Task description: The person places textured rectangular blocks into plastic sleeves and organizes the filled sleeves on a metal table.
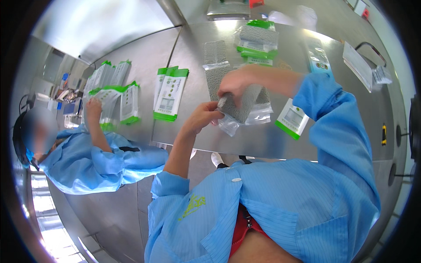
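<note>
My left hand (204,116) pinches the lower left edge of a grey textured packet in clear plastic (238,110). Over its top reaches my right hand (237,83), its fingers on the same packet; its fingertips are partly hidden. Beneath and beside it lie more clear-wrapped grey packets, with loose plastic ends (260,114) showing on the right. Another long grey textured packet (214,52) lies flat up and to the left of my hands. A white and green printed pouch (292,118) rests to the right, below my right forearm.
Green and white pouches (171,95) lie left on the steel table (204,138). A stack of pouches with a grey packet on top (258,39) is at the back. A blue pouch (319,59), a white board (358,65) and a yellow-black cutter (383,134) are right. A co-worker (95,161) handles pouches at left.
</note>
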A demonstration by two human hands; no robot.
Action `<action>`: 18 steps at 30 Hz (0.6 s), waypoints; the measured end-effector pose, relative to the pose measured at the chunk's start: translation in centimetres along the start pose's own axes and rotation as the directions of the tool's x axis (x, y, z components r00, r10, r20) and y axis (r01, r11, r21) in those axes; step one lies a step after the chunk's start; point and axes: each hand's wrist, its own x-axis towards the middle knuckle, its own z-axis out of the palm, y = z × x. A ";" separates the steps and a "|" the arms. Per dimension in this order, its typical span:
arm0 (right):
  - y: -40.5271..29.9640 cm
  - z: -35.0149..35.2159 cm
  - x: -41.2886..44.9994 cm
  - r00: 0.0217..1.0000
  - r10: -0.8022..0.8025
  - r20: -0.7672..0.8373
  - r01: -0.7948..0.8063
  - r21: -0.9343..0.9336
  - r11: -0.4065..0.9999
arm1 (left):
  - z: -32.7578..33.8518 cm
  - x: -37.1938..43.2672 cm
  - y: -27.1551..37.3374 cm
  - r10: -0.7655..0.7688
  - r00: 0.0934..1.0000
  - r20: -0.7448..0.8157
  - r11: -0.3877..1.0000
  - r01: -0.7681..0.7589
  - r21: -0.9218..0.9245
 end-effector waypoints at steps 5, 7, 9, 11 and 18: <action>-1.5 -0.1 -4.6 0.912 0.244 -0.331 -0.124 0.344 0.931 | 0.7 -2.3 5.9 0.763 0.544 -0.348 0.510 -0.177 0.841; -2.0 1.6 -6.5 0.782 0.422 -0.458 -0.133 0.539 0.832 | 2.5 -4.5 8.1 0.807 0.428 -0.406 0.522 -0.198 0.830; -4.3 2.7 -7.3 0.702 0.487 -0.519 0.013 0.693 0.721 | 3.8 -5.8 7.7 0.818 0.412 -0.402 0.525 -0.248 0.814; -5.7 5.2 -6.6 0.634 0.578 -0.514 0.174 0.823 0.541 | 4.7 -6.2 6.0 0.809 0.491 -0.324 0.523 -0.349 0.778; -12.5 9.4 -4.3 0.459 0.729 -0.508 0.471 0.835 0.285 | 3.9 -7.3 3.0 0.418 0.862 -0.285 0.908 -0.401 0.119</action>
